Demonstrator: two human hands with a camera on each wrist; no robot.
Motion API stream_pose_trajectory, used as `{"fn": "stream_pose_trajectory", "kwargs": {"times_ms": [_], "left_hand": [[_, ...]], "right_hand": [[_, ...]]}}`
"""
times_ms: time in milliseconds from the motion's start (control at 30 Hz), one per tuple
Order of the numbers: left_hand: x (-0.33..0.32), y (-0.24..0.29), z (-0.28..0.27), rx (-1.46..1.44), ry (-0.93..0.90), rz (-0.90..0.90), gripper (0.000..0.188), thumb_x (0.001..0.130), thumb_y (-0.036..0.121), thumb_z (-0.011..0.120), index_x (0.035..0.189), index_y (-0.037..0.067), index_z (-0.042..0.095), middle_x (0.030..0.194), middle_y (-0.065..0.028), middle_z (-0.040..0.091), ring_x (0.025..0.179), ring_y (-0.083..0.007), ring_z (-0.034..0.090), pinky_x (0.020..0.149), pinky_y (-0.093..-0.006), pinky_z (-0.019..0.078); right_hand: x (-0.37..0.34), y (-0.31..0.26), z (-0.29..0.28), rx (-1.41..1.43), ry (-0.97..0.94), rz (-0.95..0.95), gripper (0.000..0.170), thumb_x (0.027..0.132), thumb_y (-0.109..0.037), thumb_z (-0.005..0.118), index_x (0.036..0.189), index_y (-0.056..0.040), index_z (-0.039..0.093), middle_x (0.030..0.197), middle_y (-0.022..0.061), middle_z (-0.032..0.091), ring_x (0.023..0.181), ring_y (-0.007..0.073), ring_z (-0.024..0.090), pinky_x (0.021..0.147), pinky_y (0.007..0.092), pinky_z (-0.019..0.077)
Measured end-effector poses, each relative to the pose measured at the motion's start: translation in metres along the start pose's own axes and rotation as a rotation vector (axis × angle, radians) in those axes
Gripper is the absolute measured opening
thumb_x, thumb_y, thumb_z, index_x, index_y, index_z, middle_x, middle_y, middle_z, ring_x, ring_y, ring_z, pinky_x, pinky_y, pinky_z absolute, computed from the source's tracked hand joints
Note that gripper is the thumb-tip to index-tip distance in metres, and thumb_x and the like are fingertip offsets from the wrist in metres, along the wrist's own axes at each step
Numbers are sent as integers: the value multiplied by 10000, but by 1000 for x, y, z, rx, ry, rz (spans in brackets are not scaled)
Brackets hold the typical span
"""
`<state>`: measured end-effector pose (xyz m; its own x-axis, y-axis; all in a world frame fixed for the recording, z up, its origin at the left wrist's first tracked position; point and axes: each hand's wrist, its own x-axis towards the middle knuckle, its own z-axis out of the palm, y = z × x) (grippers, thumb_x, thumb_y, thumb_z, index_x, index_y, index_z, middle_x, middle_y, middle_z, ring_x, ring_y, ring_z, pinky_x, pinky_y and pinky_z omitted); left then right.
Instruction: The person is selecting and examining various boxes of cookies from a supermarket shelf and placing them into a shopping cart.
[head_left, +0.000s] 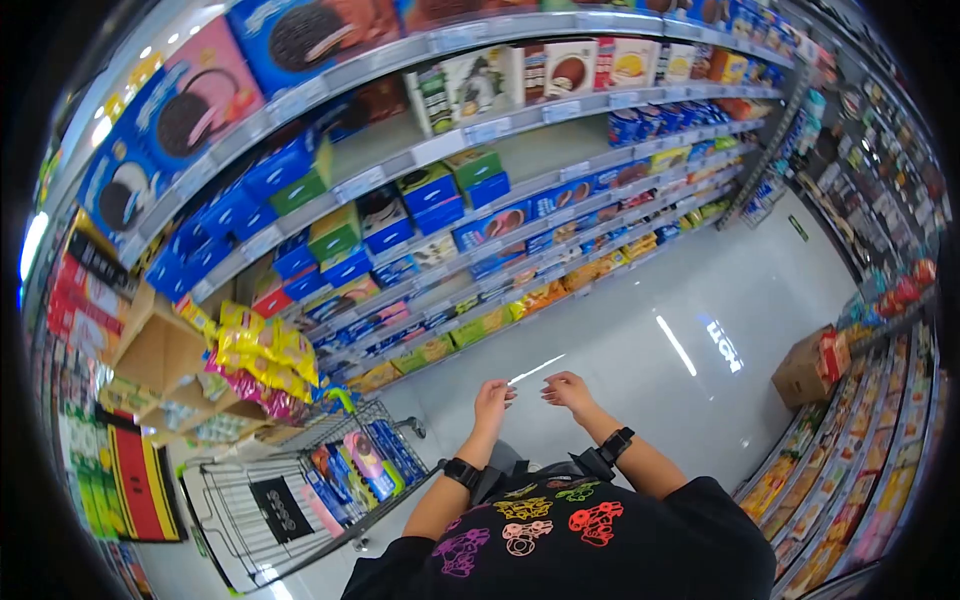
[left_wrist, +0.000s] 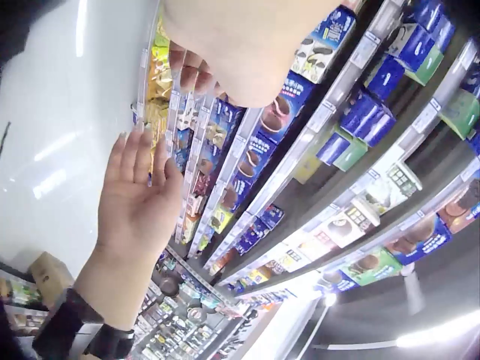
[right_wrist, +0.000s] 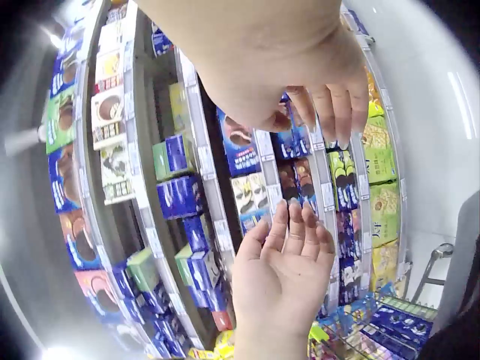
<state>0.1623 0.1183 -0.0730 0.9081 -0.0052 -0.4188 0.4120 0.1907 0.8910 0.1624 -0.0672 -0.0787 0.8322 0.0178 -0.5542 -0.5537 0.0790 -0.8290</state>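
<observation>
Both hands are held in front of the body above the floor, palms facing each other with a gap between them. The left hand (head_left: 493, 402) holds nothing; its fingers are relaxed and lightly bent. Opposite it, the right hand (head_left: 570, 392) is empty too, with loose fingers. In the left wrist view the right hand (left_wrist: 139, 199) shows its palm and nearly straight fingers. The right wrist view shows the left hand (right_wrist: 285, 262) palm up, its fingers slightly bent. Neither hand touches the shelf (head_left: 480, 130) of blue cookie boxes (head_left: 435, 200) ahead.
A shopping cart (head_left: 335, 545) with several packages (head_left: 365, 465) stands at the left. Yellow snack bags (head_left: 255, 350) hang near wooden display bins (head_left: 155, 345). A cardboard box (head_left: 805, 368) sits on the floor (head_left: 640, 340) at the right, beside another stocked shelf (head_left: 850, 460).
</observation>
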Motion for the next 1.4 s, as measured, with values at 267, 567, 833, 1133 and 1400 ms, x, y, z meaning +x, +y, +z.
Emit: {"fn": "stream_pose_trajectory", "kwargs": {"times_ms": [267, 567, 833, 1133, 1400], "left_hand": [[74, 44, 37, -160, -92, -256, 193, 833, 226, 500, 981, 101, 500, 892, -54, 580, 783, -151, 572, 636, -264, 427], [198, 183, 53, -622, -146, -116, 330, 802, 330, 550, 1035, 109, 473, 1031, -61, 522, 968, -212, 495, 789, -381, 398], [256, 226, 53, -856, -259, -199, 287, 784, 264, 598, 1031, 148, 510, 1086, 1, 509, 1061, -193, 437, 906, -415, 323], [277, 205, 55, -772, -172, 22, 315, 786, 131, 594, 1083, 150, 491, 1119, 17, 505, 1107, -161, 415, 909, -426, 308], [277, 197, 55, -806, -366, 51, 455, 777, 233, 584, 1185, 102, 430, 1145, -53, 495, 1076, -211, 436, 908, -425, 334]], "right_hand": [[44, -23, -26, 111, -66, 73, 255, 840, -237, 492, 1000, -41, 526, 901, 129, 605, 785, 215, 613, 688, 311, 503], [156, -192, 5, 263, -80, -250, 391, 852, -260, 483, 1197, -109, 381, 978, 132, 573, 884, 219, 582, 682, 339, 498], [218, -304, 58, 222, -31, -330, 536, 829, -254, 510, 1305, -188, 273, 984, 96, 538, 855, 226, 576, 676, 374, 508], [236, -334, 50, 355, -232, -186, 526, 800, -182, 493, 1282, -104, 298, 983, 132, 540, 770, 250, 599, 693, 399, 515], [232, -345, 24, 376, -276, -111, 543, 756, -137, 485, 1275, -81, 337, 1001, 136, 549, 799, 269, 605, 710, 398, 513]]}}
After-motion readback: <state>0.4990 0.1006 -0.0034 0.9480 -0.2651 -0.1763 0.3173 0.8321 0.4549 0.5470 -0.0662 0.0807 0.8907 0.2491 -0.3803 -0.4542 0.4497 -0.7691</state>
